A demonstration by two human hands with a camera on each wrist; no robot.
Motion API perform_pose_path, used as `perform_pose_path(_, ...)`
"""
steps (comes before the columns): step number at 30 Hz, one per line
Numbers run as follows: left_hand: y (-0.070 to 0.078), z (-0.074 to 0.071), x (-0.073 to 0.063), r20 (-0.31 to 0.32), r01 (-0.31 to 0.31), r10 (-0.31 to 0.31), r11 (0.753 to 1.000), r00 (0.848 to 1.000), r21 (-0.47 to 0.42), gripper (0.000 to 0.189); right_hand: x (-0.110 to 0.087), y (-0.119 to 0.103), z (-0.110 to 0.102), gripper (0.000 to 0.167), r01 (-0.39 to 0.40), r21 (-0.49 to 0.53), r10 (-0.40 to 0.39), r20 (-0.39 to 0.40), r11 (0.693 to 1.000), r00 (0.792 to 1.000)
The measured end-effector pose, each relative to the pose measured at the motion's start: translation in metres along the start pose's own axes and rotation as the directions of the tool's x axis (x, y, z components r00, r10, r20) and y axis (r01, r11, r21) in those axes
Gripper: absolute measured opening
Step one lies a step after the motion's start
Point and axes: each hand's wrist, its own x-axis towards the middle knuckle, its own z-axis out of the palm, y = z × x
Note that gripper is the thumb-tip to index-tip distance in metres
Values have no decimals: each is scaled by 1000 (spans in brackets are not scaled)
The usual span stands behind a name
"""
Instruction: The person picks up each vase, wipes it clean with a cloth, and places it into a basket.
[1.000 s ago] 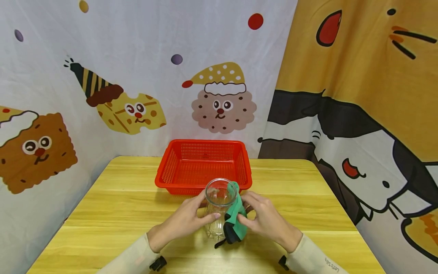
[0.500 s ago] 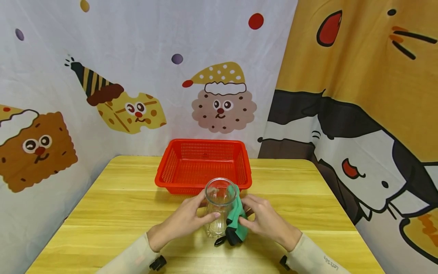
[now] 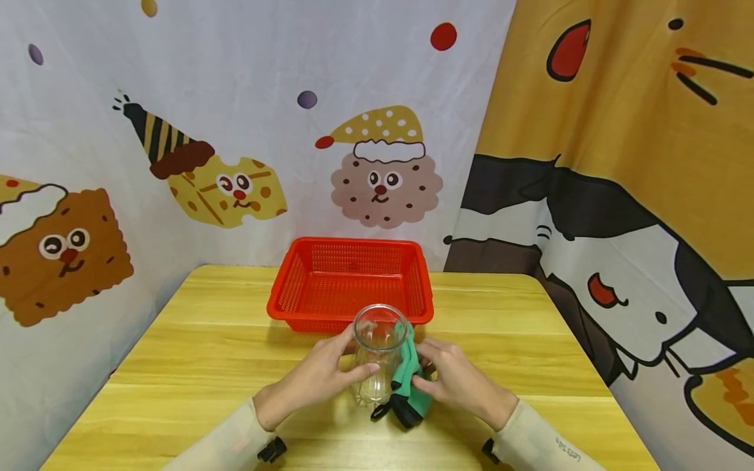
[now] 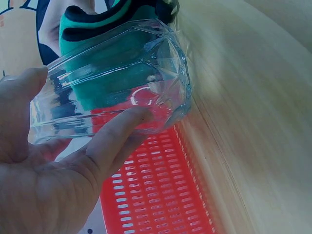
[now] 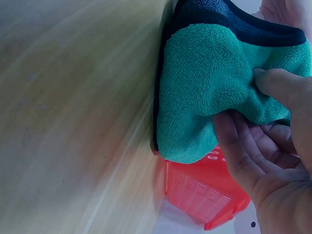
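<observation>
A clear, ribbed drinking glass [image 3: 373, 376] stands mouth up at the front middle of the table. My left hand [image 3: 321, 373] grips its left side, thumb across the near face; the left wrist view has a finger stretched along the glass [image 4: 117, 73] toward its base. Against the glass's right side lies a folded green towel [image 3: 419, 397] with black edging and a small black loop. Thumb and fingers of my right hand [image 3: 459, 376] pinch it. In the right wrist view a bunched fold of the towel [image 5: 195, 83] sits between thumb and fingers, its lower edge close to the tabletop.
Just behind the glass sits a red perforated plastic basket [image 3: 283, 294]. The wooden table [image 3: 206, 353] spreads out on both sides of the hands. Cartoon-printed curtains [image 3: 247, 65] hang behind the table and along its sides.
The towel has slid a little down the glass's right side, and its black lower edge now hangs nearer me. Both hands and the glass have hardly moved.
</observation>
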Motion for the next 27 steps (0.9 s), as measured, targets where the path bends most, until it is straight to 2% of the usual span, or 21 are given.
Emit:
perform_pose_path(16,2,0,0,7,-2,2,1000,1000,1,83,2,-1,0,26,-77,-43,81,104,996,991)
perform_pose_path(23,2,0,-1,-2,-19,19,1000,1000,9,83,5,-2,-3,28,-133,-40,139,182,990,973)
perform_pose_path(27,2,2,-3,-7,-9,9,1000,1000,20,85,4,-2,-2,27,-168,-20,168,193,986,967)
